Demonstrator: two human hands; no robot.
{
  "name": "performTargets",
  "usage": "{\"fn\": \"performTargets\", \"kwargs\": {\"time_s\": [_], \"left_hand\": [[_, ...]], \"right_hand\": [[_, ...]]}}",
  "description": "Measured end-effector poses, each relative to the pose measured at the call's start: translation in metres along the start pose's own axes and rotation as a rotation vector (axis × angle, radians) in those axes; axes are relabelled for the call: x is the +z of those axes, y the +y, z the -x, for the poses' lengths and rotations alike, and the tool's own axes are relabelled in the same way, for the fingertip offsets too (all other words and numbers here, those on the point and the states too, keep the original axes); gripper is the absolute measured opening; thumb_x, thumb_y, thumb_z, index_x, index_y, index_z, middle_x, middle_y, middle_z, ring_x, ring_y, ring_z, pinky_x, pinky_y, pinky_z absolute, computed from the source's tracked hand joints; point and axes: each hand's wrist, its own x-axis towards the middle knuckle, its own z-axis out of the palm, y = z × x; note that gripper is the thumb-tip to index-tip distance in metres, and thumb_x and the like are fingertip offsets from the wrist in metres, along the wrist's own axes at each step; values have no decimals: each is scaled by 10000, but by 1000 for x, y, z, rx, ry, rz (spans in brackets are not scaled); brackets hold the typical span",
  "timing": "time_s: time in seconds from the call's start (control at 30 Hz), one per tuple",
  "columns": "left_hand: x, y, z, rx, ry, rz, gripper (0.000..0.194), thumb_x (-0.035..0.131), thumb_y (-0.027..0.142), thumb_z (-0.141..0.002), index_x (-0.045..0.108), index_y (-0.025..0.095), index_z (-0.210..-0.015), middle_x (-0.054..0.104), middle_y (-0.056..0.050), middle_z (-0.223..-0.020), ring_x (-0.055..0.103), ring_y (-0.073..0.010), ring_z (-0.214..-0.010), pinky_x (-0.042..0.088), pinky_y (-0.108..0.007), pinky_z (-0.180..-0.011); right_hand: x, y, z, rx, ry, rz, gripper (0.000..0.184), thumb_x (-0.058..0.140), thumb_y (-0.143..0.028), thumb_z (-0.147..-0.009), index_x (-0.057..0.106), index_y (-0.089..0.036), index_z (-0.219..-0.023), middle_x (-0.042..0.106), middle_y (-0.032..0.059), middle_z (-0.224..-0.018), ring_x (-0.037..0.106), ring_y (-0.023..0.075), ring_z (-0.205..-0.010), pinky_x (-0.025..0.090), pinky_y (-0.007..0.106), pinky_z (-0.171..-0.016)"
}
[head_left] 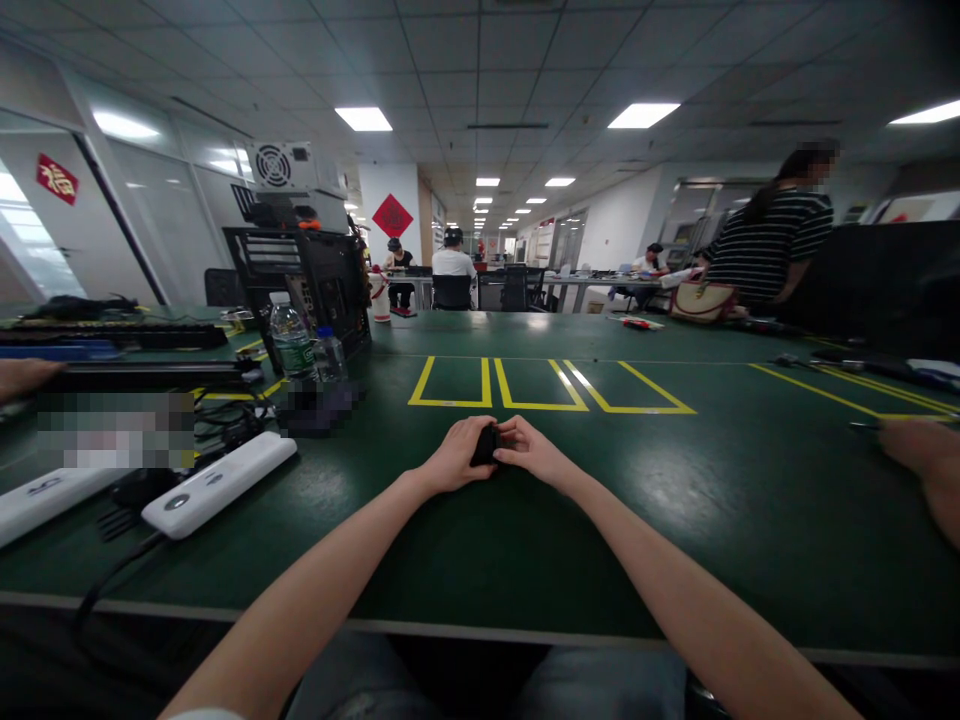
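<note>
The small black object (484, 447) is right in the middle, between the person's 2 hands, low over the green table (487, 570). Can't tell if its underside touches the tabletop or sits just off it. It's nearer to the person than the 3 yellow tape outlines (450, 404) and well apart from the white power strip (221, 487) off to the left.

Handling-wise, my guess is it's light and stiff, probably hard plastic, so not much give. Could be a bit slick if it's smooth, but the surface is too dark to read. Doesn't strike me as super fragile, though I'd go easy on squeezing. I'd take hold by the outer sides, 1 hand steadying and the other on the opposite edge.

Fingers: the left hand (456, 455) curls around the left side, fingers over the far edge and thumb along the near edge, so the gap is only as wide as the object. The right hand (529, 446) has a narrower pinch, thumb and fingertips close together on the right edge. How hard either hand presses, can't tell.
</note>
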Motion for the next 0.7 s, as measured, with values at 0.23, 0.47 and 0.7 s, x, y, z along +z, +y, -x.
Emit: {"fn": "performTargets", "kwargs": {"time_s": [0.23,0.47,0.7], "left_hand": [[-1,1,0,0,-2,5,593,608,238,-635,317,187,-1150,440,-83,-1101,420,-235,-1032,309,-396,-903],[1,0,-1,-5,-2,-3,611,611,234,-630,305,187,-1157,437,-84,-1104,416,-238,-1036,310,-398,-906],[0,0,0,2,-3,-5,591,602,237,-639,314,186,-1152,435,-83,-1104,417,-230,-1029,305,-388,-909]], "right_hand": [[3,-6,2,22,32,11,271,578,-354,-686,459,-207,-880,530,24,-905,530,173,-877,430,388,-787],[6,4,-4,55,81,-47,319,577,-347,-689,453,-195,-941,530,37,-934,533,163,-862,435,379,-786],[2,0,1,-7,-11,-55,378,661,-287,-611,438,-205,-904,521,21,-949,520,170,-921,423,376,-821]]}}
